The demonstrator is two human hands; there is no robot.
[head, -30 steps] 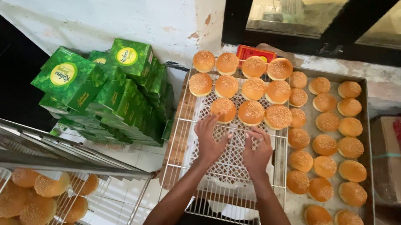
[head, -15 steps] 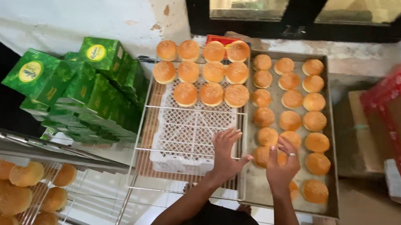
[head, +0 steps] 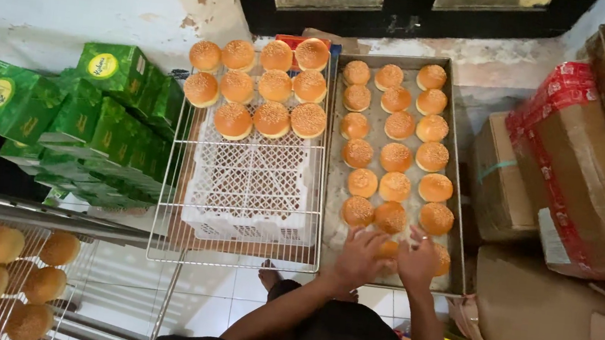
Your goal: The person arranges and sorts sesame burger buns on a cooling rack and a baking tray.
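Head view: left hand [head: 359, 258] and right hand [head: 418, 261], fingers spread, cover buns [head: 390, 248] on tray [head: 335, 158].

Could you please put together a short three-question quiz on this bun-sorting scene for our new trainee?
1. True or false: both hands are over the near end of the metal tray.
2. How many buns lie on the wire rack?
3. What is stacked left of the rack: A) green cartons, B) blue crates, C) glass jars?

Key:
1. True: the left hand and right hand are on buns in the tray's nearest row.
2. Ten, all at the far end.
3. A: green cartons.
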